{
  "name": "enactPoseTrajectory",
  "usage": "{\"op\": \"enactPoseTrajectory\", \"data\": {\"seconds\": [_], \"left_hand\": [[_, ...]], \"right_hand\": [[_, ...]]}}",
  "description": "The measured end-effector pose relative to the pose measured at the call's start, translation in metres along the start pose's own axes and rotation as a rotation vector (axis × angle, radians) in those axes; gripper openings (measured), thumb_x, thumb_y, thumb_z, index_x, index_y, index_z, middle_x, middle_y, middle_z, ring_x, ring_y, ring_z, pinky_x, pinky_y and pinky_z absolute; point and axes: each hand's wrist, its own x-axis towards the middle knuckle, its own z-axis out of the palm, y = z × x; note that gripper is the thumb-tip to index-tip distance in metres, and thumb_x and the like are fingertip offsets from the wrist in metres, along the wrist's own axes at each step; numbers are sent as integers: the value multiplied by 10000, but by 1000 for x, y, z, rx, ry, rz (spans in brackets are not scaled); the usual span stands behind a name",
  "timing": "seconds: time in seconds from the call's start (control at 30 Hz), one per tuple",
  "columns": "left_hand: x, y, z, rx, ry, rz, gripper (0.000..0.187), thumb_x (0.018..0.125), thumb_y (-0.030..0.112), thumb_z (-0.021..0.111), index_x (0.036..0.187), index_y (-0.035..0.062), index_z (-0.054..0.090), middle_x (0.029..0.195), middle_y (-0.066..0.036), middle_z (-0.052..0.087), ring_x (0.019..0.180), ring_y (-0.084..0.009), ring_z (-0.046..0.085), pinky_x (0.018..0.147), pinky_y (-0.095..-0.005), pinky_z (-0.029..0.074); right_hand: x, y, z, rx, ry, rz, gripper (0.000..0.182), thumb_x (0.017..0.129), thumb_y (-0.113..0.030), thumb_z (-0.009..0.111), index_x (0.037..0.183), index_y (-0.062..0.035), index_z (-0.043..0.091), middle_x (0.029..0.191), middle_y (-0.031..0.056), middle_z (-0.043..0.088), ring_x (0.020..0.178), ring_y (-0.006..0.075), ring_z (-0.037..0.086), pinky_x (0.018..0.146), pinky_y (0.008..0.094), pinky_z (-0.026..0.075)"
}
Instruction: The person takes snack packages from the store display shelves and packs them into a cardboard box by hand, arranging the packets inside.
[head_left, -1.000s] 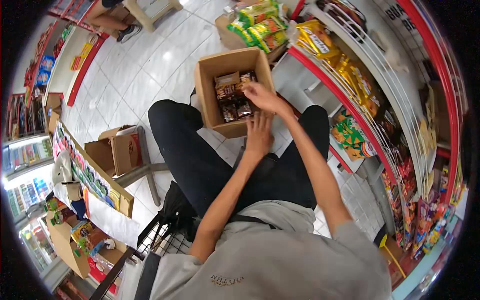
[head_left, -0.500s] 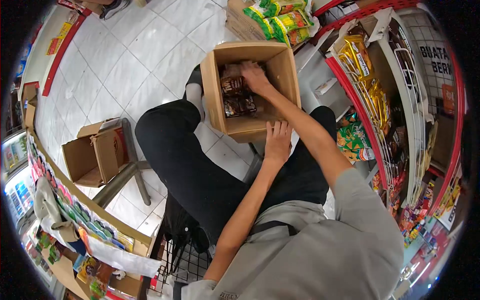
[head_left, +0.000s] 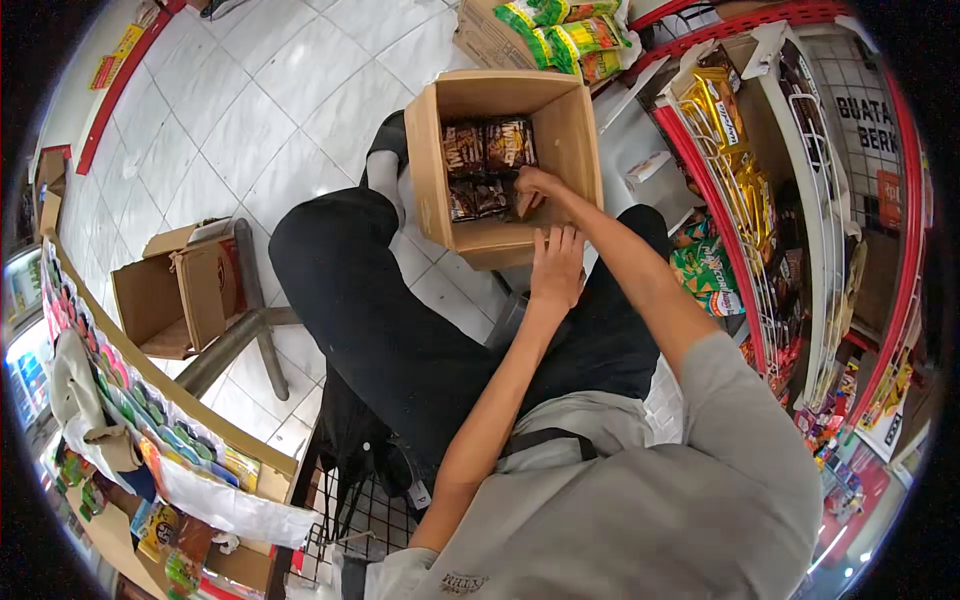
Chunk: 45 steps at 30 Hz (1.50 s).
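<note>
An open cardboard box [head_left: 425,170] sits between my knees, with rows of dark brown snack packets [head_left: 490,150] inside. My right hand [head_left: 540,187] reaches into the box at the right side of the packets. Its fingers are closed and bent downward, touching the packets' edge; what they pinch is hard to make out. Over the box's near rim lie the fingers of my left hand [head_left: 557,268], holding the box at that edge; the thumb is hidden.
Green-yellow bags [head_left: 580,40] lie on another carton beyond the box. On the right stands a red-edged shelf rack [head_left: 715,215] with gold wafer packs [head_left: 720,110]. An open carton [head_left: 155,300] and a metal leg [head_left: 262,340] are at left, near a display counter [head_left: 180,410].
My right hand has moved from over the far packets toward the near right side of the box, uncovering the packet rows. The left hand stays on the near rim.
</note>
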Motion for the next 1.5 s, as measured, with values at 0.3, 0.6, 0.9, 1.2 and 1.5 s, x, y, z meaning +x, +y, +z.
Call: {"op": "enactPoseTrajectory", "data": {"seconds": [0.3,0.6,0.9,1.2,1.5], "left_hand": [[-4,-5,7,-113,-70,14,583,944,294,670,1409,-12,497,1406,-169,474,1377,-355,385,1203,-582,242],[5,-3,-8,-205,-111,11,604,939,248,675,1443,-11,464,1432,-162,456,1370,-349,391,1181,-553,264],[3,2,-3,-166,13,13,696,862,241,727,1461,15,454,1408,-148,467,1330,-332,428,1155,-501,318],[3,-2,3,-199,-32,27,672,863,242,727,1445,22,471,1392,-145,476,1326,-324,425,1153,-500,304],[1,-3,2,-248,-59,26,647,881,236,712,1438,9,474,1385,-145,480,1321,-318,417,1154,-497,297]], "right_hand": [[63,41,61,-1008,23,-164,149,929,-142,576,947,-67,704,857,128,648,803,337,642,684,534,461],[105,63,104,-1849,170,-188,269,973,-172,531,1131,-145,748,1069,81,718,969,304,654,710,512,440],[61,44,70,-1373,38,-448,303,999,-215,543,1231,-173,733,1221,43,702,1099,263,632,798,508,457],[58,76,78,-1909,375,-505,370,1018,-215,533,1355,-199,684,1316,3,680,1202,280,617,918,480,464],[70,54,55,-1449,-35,-567,407,1018,-221,548,1413,-201,642,1395,8,647,1311,238,565,1023,484,459]]}}
